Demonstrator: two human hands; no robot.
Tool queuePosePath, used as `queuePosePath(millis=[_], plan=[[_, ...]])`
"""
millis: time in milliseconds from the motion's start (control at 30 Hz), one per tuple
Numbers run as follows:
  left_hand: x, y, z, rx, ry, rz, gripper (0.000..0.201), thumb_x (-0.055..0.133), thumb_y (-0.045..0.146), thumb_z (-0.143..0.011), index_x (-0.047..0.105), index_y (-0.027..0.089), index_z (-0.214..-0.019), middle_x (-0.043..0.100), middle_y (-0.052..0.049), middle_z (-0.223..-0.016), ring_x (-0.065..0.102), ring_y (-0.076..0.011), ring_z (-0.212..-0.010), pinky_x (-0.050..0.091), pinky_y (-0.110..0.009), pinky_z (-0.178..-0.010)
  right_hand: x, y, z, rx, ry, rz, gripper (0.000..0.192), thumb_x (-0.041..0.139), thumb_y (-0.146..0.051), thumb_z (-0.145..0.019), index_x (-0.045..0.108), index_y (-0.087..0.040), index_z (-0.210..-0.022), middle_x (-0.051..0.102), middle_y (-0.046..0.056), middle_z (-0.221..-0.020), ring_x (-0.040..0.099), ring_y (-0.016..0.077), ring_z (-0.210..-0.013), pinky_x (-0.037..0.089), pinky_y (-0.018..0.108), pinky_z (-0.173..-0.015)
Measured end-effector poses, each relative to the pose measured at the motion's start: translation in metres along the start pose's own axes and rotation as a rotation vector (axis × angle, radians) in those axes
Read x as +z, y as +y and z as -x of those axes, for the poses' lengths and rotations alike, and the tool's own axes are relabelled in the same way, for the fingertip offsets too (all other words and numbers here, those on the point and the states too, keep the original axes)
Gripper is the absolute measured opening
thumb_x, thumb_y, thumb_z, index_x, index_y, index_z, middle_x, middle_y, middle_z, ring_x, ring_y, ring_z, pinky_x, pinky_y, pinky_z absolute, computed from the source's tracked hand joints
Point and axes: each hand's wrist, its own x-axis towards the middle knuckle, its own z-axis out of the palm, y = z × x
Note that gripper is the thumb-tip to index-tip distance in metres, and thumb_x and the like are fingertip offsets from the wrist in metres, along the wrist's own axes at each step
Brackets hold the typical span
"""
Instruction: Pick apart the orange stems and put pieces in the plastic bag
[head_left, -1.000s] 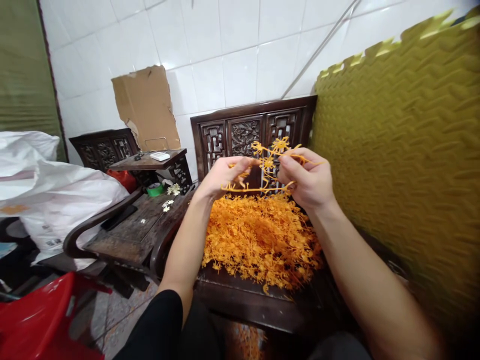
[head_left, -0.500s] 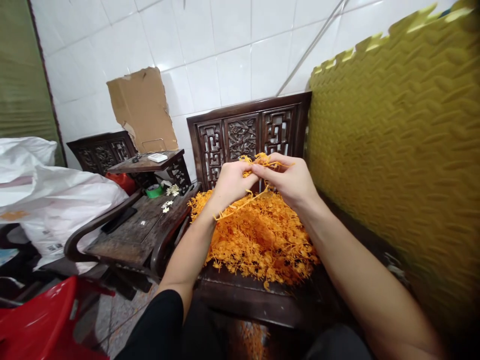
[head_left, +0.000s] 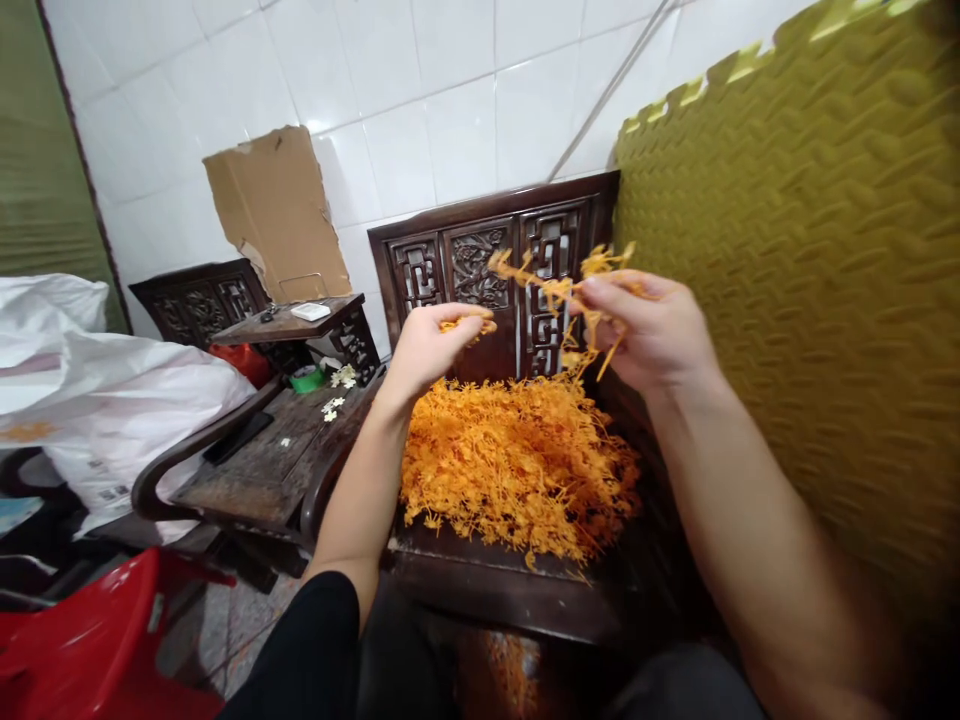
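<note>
Head view | left hand [head_left: 427, 345] fingers pinch orange bit [head_left: 466, 325] | right hand [head_left: 652, 330] fingers grip orange sprig [head_left: 559, 285]

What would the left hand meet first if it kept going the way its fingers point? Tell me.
The left hand points right, toward the sprig held by the right hand. It would likely meet that sprig first, though depth between them is unclear.

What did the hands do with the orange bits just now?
The hands pulled apart. The right hand swung up and to the right with the orange sprig, while the left hand kept only a small orange piece. Half a second ago they were pinched together on one sprig. The orange pile on the wooden chair stayed put.
</note>
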Motion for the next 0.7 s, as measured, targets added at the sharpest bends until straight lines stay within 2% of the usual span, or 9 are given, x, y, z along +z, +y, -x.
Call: queuePosePath(millis=[100, 167, 267, 333, 400, 500, 533, 600, 700], plan=[[-0.007, -0.013, -0.010, 0.057, 0.070, 0.118, 0.037, 0.063, 0.030, -0.093, 0.076, 0.025, -0.127, 0.080, -0.005, -0.093, 0.041, -0.0066, -0.047, 0.033, -0.026, -0.046, 0.014, 0.000, 0.016, 0.006, -0.178, 0.107, 0.029, 0.092, -0.047, -0.070, 0.072, -0.026, -0.074, 0.069, 0.002, -0.069, 0.041, 0.0094, -0.048, 0.024, 0.031, -0.046], [-0.013, -0.019, -0.016, 0.138, 0.170, 0.096, 0.032, 0.064, 0.036, -0.096, 0.079, 0.026, -0.122, 0.077, -0.004, -0.085, 0.047, -0.0079, -0.049, 0.036, -0.026, -0.047, 0.016, -0.002, 0.022, 0.016, -0.262, 0.159, 0.029, 0.092, -0.048, -0.070, 0.073, -0.026, -0.072, 0.067, 0.002, -0.067, 0.045, 0.0102, -0.049, 0.026, 0.031, -0.046], [-0.026, -0.018, -0.017, 0.287, 0.398, 0.017, 0.033, 0.065, 0.049, -0.098, 0.080, 0.025, -0.114, 0.077, -0.005, -0.089, 0.065, -0.0134, -0.071, 0.048, -0.028, -0.060, 0.011, -0.008, 0.027, 0.003, -0.365, 0.307, 0.027, 0.092, -0.047, -0.072, 0.078, -0.024, -0.074, 0.069, 0.003, -0.067, 0.053, 0.0123, -0.054, 0.033, 0.031, -0.048], [-0.033, -0.010, -0.013, 0.365, 0.476, -0.040, 0.036, 0.065, 0.054, -0.099, 0.081, 0.024, -0.111, 0.078, -0.006, -0.099, 0.070, -0.0161, -0.088, 0.053, -0.029, -0.071, 0.010, -0.012, 0.029, -0.026, -0.415, 0.422, 0.026, 0.091, -0.046, -0.075, 0.081, -0.023, -0.078, 0.073, 0.004, -0.072, 0.058, 0.0141, -0.060, 0.039, 0.031, -0.052], [-0.034, 0.000, -0.005, 0.404, 0.337, -0.117, 0.035, 0.068, 0.054, -0.096, 0.081, 0.023, -0.107, 0.079, -0.006, -0.103, 0.071, -0.0167, -0.093, 0.054, -0.029, -0.076, 0.012, -0.015, 0.031, -0.056, -0.444, 0.465, 0.025, 0.091, -0.046, -0.076, 0.083, -0.023, -0.081, 0.075, 0.004, -0.075, 0.061, 0.0150, -0.063, 0.043, 0.031, -0.056], [-0.021, 0.009, 0.004, 0.436, -0.116, -0.243, 0.026, 0.076, 0.046, -0.092, 0.082, 0.022, -0.099, 0.079, -0.005, -0.096, 0.070, -0.0151, -0.085, 0.053, -0.029, -0.075, 0.021, -0.014, 0.035, -0.084, -0.433, 0.392, 0.027, 0.090, -0.049, -0.075, 0.082, -0.023, -0.079, 0.075, 0.003, -0.075, 0.062, 0.0154, -0.065, 0.045, 0.031, -0.059], [-0.014, 0.010, 0.005, 0.445, -0.216, -0.263, 0.023, 0.075, 0.043, -0.093, 0.081, 0.021, -0.095, 0.078, -0.004, -0.092, 0.069, -0.0142, -0.081, 0.052, -0.029, -0.074, 0.025, -0.011, 0.036, -0.099, -0.400, 0.359, 0.028, 0.090, -0.049, -0.075, 0.081, -0.023, -0.077, 0.074, 0.003, -0.074, 0.061, 0.0153, -0.064, 0.046, 0.031, -0.059], [-0.001, 0.011, 0.007, 0.466, -0.259, -0.302, 0.025, 0.069, 0.038, -0.099, 0.079, 0.019, -0.088, 0.075, -0.003, -0.082, 0.066, -0.0128, -0.074, 0.049, -0.028, -0.071, 0.034, -0.003, 0.037, -0.139, -0.292, 0.305, 0.030, 0.090, -0.049, -0.075, 0.077, -0.022, -0.074, 0.070, 0.002, -0.071, 0.058, 0.0142, -0.062, 0.044, 0.031, -0.058], [0.006, 0.017, 0.012, 0.490, -0.166, -0.438, 0.036, 0.061, 0.034, -0.103, 0.075, 0.016, -0.075, 0.070, -0.002, -0.071, 0.059, -0.0119, -0.064, 0.044, -0.029, -0.065, 0.041, 0.016, 0.027, -0.146, -0.144, 0.248, 0.035, 0.091, -0.048, -0.072, 0.070, -0.020, -0.068, 0.061, 0.000, -0.064, 0.047, 0.0109, -0.055, 0.036, 0.029, -0.051]])
